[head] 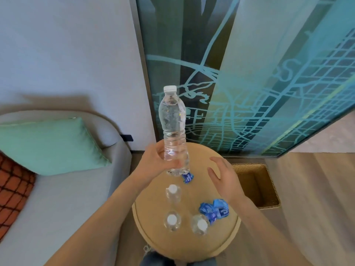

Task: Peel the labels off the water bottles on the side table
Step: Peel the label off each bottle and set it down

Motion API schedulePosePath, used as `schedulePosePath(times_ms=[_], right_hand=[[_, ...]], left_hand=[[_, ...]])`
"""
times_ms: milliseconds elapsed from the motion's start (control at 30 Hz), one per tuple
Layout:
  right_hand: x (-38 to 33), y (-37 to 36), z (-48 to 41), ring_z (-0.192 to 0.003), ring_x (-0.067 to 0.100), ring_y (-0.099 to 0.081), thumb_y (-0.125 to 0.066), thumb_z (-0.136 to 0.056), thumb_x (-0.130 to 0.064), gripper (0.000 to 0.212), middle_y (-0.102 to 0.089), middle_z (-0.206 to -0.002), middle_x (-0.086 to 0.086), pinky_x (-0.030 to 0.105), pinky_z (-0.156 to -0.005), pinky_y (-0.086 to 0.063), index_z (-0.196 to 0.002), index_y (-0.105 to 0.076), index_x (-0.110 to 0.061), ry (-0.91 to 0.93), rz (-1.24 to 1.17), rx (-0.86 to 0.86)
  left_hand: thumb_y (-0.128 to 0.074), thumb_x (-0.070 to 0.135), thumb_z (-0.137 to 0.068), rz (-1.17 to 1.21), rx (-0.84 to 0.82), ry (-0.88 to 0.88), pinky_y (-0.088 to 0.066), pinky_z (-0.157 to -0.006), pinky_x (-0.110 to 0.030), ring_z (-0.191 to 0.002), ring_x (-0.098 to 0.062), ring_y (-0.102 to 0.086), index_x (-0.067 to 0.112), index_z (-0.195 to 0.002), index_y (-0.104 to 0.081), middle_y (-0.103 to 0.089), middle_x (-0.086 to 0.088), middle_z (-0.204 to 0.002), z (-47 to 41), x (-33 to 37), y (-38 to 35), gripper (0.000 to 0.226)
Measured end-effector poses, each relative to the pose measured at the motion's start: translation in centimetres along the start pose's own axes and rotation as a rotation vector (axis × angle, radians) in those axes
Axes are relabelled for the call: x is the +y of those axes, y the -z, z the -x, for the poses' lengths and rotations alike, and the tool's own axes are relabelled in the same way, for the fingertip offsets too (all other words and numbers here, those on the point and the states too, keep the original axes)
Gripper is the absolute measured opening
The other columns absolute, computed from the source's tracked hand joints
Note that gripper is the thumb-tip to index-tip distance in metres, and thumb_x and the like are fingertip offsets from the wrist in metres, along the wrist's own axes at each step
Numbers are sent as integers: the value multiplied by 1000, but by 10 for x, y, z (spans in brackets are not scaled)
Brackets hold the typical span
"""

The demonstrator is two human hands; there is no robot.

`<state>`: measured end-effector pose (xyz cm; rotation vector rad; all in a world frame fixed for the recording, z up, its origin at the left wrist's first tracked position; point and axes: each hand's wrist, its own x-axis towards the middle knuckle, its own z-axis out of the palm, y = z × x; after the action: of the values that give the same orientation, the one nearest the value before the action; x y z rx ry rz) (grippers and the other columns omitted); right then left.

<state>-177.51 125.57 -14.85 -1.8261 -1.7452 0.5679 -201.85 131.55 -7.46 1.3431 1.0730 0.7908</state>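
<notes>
My left hand (153,160) grips the lower part of a clear water bottle (172,120) with a white cap, held upright above the round tan side table (151,233); the bottle carries no label. My right hand (224,177) hovers open just right of it, fingers spread, holding nothing. Three more clear bottles stand on the table, seen from above: one (173,192) in the middle, one (172,220) nearer me, one (200,225) to its right. A small crumpled blue label (187,177) lies under the held bottle. A pile of crumpled blue labels (214,209) lies on the table's right side.
A woven square basket (269,191) stands on the floor right of the table. A grey sofa (63,192) with a teal cushion (50,144) and an orange patterned cushion (13,187) lies to the left. A tall framed map panel (249,73) leans against the wall behind.
</notes>
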Motion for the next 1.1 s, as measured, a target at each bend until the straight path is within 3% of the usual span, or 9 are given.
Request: schedulePosePath(times_ms=[133,267,333,433,533,800,933,1033,1100], right_hand=[[-18,-26,-18,-120,27,-57,-63,-96,-19,37,-62,-130,10,29,-101,-39,-131,-58,-7,2,92,53],[-18,-51,-28,-122,30,-55,-63,-96,-22,40,-61,-131,12,39,-103,-43,-132,-58,-5,-28,173,41],[-11,-62,-30,-120,33,-56,-63,-96,-21,38,-62,-128,13,40,-101,-44,-130,-60,-3,-32,203,40],[8,-78,-33,-117,35,-56,-63,-96,-20,37,-63,-126,15,41,-100,-43,-128,-60,-2,-36,251,16],[35,-93,-34,-113,37,-59,-65,-94,-17,35,-65,-123,16,44,-96,-48,-125,-62,0,-14,294,-14],[99,-150,-27,-102,42,-63,-69,-90,-10,34,-67,-115,22,48,-86,-54,-120,-64,5,62,307,-67],[119,-177,-23,-103,42,-63,-69,-89,-8,32,-66,-116,20,50,-85,-54,-118,-64,5,84,283,-77],[131,-193,-23,-102,42,-63,-67,-89,-8,32,-65,-116,20,50,-85,-53,-119,-63,5,105,276,-82],[137,-201,-23,-101,43,-62,-69,-88,-5,33,-65,-116,21,50,-84,-53,-118,-63,6,122,278,-85]], left_hand=[[-94,35,-52,-41,-20,-26,-55,-76,-13,-101,-4,-70,51,-107,-66,-74,16,-110,-35,-16,38,64],[-94,26,-50,-101,-36,-16,-58,-81,-27,-99,-10,-72,31,-117,-62,-74,7,-108,-64,-40,58,73],[-94,20,-54,-129,-51,-12,-60,-78,-33,-93,-14,-73,19,-111,-65,-75,1,-100,-76,-53,59,63],[-88,3,-63,-149,-103,-40,-58,-64,-26,-77,-18,-75,14,-85,-71,-76,-4,-81,-89,-80,54,29],[-82,-6,-65,-121,-114,3,-57,-63,-31,-74,-26,-74,6,-76,-70,-74,-10,-76,-100,-121,47,21],[-89,9,-59,-218,26,53,-58,-62,-29,-72,-19,-71,15,-81,-68,-71,-5,-77,-109,-228,27,31],[-89,22,-59,-310,91,174,-58,-67,-26,-77,-6,-71,27,-85,-68,-73,10,-81,-107,-259,17,34],[-91,17,-58,-300,129,223,-59,-75,-35,-84,-11,-71,24,-96,-67,-73,6,-87,-108,-282,10,46],[-91,17,-56,-313,144,245,-57,-73,-30,-84,-7,-69,21,-99,-67,-73,6,-89,-110,-295,7,50]])
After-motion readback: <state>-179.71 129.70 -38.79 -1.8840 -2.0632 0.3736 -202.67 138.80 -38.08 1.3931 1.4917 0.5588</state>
